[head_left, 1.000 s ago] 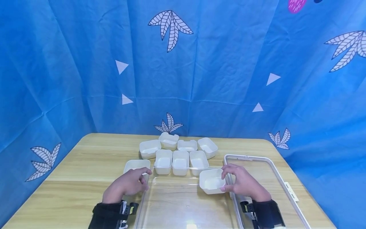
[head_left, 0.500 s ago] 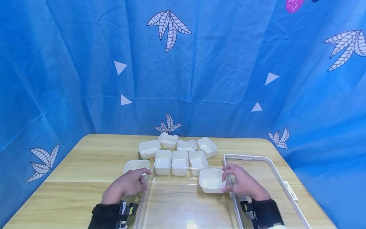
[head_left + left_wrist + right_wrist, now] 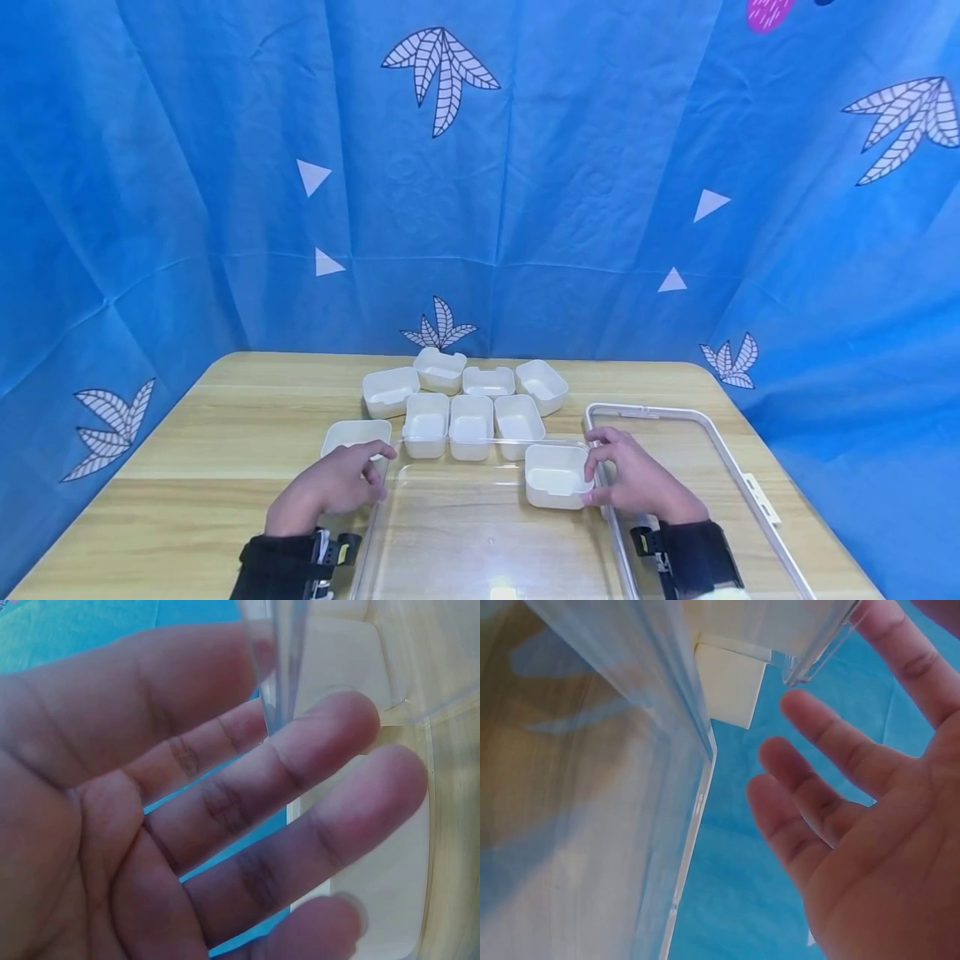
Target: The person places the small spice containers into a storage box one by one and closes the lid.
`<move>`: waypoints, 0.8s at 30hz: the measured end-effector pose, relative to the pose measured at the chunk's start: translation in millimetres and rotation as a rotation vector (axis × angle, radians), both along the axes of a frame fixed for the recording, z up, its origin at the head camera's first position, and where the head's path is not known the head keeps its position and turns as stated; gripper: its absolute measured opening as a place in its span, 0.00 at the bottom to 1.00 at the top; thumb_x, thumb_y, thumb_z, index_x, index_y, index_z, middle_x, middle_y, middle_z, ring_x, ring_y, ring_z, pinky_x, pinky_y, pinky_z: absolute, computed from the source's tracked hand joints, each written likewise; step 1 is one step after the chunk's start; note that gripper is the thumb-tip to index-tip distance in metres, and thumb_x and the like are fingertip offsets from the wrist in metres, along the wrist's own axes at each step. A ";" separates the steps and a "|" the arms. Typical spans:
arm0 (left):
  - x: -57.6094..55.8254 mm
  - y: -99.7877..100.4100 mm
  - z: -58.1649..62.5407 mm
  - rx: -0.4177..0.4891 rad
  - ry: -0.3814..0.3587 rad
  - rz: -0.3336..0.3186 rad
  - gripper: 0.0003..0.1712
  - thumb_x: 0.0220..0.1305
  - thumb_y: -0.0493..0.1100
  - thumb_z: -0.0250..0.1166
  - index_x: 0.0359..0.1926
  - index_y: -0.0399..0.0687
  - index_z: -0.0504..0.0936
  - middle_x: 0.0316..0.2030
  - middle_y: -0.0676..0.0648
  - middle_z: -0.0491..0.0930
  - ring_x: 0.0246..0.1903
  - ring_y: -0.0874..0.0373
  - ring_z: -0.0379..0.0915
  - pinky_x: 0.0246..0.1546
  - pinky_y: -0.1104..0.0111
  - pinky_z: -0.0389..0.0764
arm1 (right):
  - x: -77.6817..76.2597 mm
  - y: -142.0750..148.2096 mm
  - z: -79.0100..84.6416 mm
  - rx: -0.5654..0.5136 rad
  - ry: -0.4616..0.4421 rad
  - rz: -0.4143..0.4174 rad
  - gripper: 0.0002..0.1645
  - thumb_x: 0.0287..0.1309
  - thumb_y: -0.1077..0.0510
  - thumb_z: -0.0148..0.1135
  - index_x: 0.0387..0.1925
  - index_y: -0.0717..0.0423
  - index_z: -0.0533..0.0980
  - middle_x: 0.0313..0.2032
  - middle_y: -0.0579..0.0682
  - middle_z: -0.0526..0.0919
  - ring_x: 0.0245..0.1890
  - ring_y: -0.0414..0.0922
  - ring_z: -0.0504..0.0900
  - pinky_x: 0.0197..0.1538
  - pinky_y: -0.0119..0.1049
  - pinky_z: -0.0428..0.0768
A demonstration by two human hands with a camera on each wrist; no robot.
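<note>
Between left hand (image 3: 337,479) and right hand (image 3: 641,477) lies a bin (image 3: 472,533), a cup (image 3: 557,479) just by the right; whether either grips, I cannot tell; a finger's nudge could tip the cup

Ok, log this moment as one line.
right hand: pinches white container at far-right corner of clear box | left hand: at box's left wall | table: eight other white containers | white frame: right of box
</note>
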State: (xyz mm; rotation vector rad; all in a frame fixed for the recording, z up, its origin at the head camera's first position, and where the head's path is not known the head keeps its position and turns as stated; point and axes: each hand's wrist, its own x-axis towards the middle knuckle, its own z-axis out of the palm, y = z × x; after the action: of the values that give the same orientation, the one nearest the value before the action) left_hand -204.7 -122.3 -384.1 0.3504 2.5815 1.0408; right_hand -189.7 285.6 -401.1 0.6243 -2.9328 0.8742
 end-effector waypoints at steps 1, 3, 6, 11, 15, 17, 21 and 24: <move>-0.1 0.0 0.0 -0.001 0.000 0.000 0.29 0.54 0.27 0.66 0.58 0.40 0.74 0.27 0.51 0.77 0.27 0.56 0.72 0.29 0.64 0.71 | -0.1 0.4 -0.4 0.002 -0.001 0.001 0.17 0.38 0.60 0.78 0.20 0.41 0.75 0.58 0.63 0.72 0.61 0.66 0.65 0.62 0.64 0.63; 0.0 0.1 0.4 -0.003 -0.002 0.003 0.29 0.54 0.27 0.66 0.58 0.40 0.74 0.27 0.51 0.77 0.27 0.56 0.72 0.29 0.64 0.71 | -0.3 1.0 -1.0 0.005 -0.004 0.008 0.17 0.39 0.60 0.77 0.20 0.41 0.75 0.58 0.64 0.71 0.61 0.66 0.65 0.62 0.65 0.62; 0.4 0.5 1.1 -0.007 -0.005 0.006 0.29 0.54 0.27 0.66 0.58 0.40 0.74 0.27 0.51 0.77 0.28 0.56 0.72 0.29 0.64 0.71 | -0.7 1.3 -2.0 0.014 -0.008 0.029 0.17 0.42 0.61 0.75 0.21 0.42 0.73 0.58 0.65 0.71 0.60 0.67 0.65 0.61 0.65 0.62; 0.7 0.8 0.8 -0.013 -0.004 0.007 0.29 0.53 0.27 0.66 0.58 0.40 0.74 0.27 0.51 0.77 0.28 0.56 0.72 0.29 0.64 0.71 | -0.1 -0.5 -0.4 0.008 -0.046 0.062 0.16 0.46 0.63 0.72 0.22 0.45 0.71 0.57 0.65 0.72 0.60 0.67 0.67 0.62 0.63 0.64; 0.7 0.7 0.7 -0.017 0.007 0.005 0.29 0.53 0.27 0.67 0.58 0.40 0.74 0.27 0.51 0.77 0.27 0.56 0.71 0.29 0.64 0.71 | 1.0 -0.8 1.6 0.002 -0.064 0.065 0.14 0.47 0.62 0.72 0.23 0.47 0.71 0.57 0.66 0.72 0.60 0.67 0.67 0.62 0.62 0.64; 0.6 0.7 0.9 -0.016 0.008 0.007 0.29 0.53 0.28 0.67 0.58 0.41 0.74 0.27 0.51 0.77 0.27 0.56 0.71 0.30 0.64 0.71 | 1.1 -0.4 1.7 0.003 -0.063 0.070 0.14 0.47 0.61 0.72 0.24 0.48 0.72 0.57 0.66 0.72 0.60 0.67 0.67 0.62 0.62 0.65; 0.3 0.5 0.5 -0.021 0.010 0.008 0.29 0.53 0.28 0.67 0.58 0.41 0.74 0.28 0.51 0.76 0.27 0.56 0.71 0.30 0.64 0.71 | 1.0 0.7 1.0 -0.008 -0.050 0.082 0.13 0.49 0.59 0.72 0.28 0.48 0.72 0.53 0.59 0.74 0.58 0.63 0.70 0.60 0.60 0.68; -0.1 0.9 0.1 -0.026 0.009 0.011 0.29 0.53 0.28 0.67 0.58 0.42 0.74 0.27 0.51 0.76 0.27 0.56 0.71 0.30 0.64 0.72 | 0.8 1.6 0.9 -0.028 -0.019 0.072 0.12 0.51 0.57 0.71 0.31 0.49 0.73 0.48 0.53 0.76 0.54 0.59 0.73 0.56 0.59 0.70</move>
State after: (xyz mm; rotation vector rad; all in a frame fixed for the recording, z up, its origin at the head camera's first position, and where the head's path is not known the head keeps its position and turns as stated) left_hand -204.7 -121.4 -384.0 0.3360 2.6053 1.0110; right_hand -188.8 287.2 -400.2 0.7284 -2.9262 0.9313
